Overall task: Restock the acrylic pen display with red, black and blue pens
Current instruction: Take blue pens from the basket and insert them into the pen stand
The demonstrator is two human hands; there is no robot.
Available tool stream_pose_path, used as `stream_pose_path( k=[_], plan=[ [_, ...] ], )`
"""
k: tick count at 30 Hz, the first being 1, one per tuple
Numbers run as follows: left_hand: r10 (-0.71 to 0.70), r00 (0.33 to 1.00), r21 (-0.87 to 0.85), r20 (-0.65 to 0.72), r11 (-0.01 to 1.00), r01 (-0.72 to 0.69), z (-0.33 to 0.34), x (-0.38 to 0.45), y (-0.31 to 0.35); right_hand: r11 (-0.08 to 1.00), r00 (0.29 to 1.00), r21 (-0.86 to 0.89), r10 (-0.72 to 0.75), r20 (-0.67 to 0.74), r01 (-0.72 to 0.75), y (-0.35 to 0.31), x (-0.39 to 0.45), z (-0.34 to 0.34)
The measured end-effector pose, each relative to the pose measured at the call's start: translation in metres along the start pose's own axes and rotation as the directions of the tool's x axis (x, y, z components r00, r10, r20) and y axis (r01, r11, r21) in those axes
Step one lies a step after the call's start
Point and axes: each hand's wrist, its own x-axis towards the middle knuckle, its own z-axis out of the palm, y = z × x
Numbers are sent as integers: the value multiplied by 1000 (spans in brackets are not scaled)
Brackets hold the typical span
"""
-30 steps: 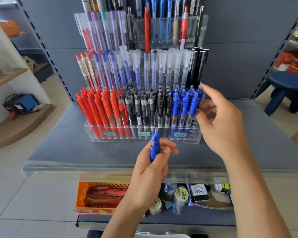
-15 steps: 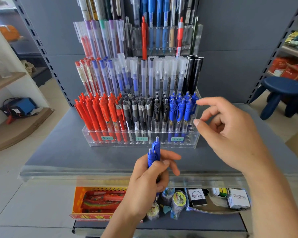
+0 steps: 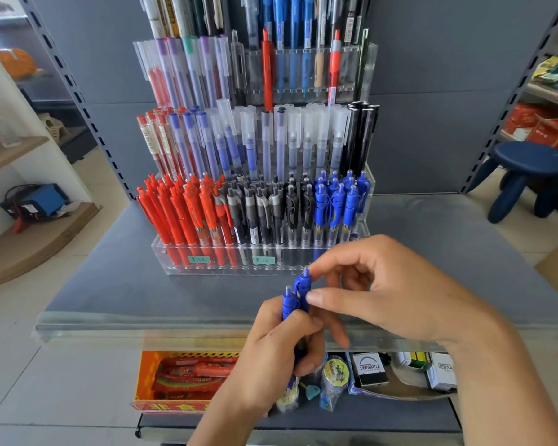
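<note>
A tiered acrylic pen display (image 3: 174,257) stands on the grey shelf. Its front row holds red pens (image 3: 174,210) at the left, black pens (image 3: 268,210) in the middle and blue pens (image 3: 339,204) at the right. In front of the display my left hand (image 3: 271,349) grips two blue pens (image 3: 295,296) upright. My right hand (image 3: 390,294) pinches the top of the taller blue pen between thumb and forefinger. The lower parts of both held pens are hidden in my left fist.
The grey shelf (image 3: 116,291) has a clear front lip. Below it lie an orange box of snacks (image 3: 187,378) and small boxes (image 3: 369,370). A blue stool (image 3: 525,175) stands at the right, wooden shelves (image 3: 20,239) at the left.
My right hand left the blue row of the display, came down towards me and took hold of the top of a blue pen in my left hand.
</note>
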Motion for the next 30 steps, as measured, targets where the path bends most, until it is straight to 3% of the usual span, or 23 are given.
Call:
stream_pose_path(
  k=[9,17,24,30],
  plan=[
    [2,1000,-31,27,1000,-1,1,2,-2,993,992,102,70,-108,-59,5,-3,-7],
    [-4,1000,-64,-18,998,3,-3,4,-9,936,936,344,49,-348,79,3,-6,-20],
    [9,1000,-53,-24,999,-11,2,5,-8,965,970,262,58,-234,6,1,-4,-11],
    [8,1000,-55,-2,998,-8,2,6,-8,942,968,330,20,-250,65,-2,-5,-13]
  ],
)
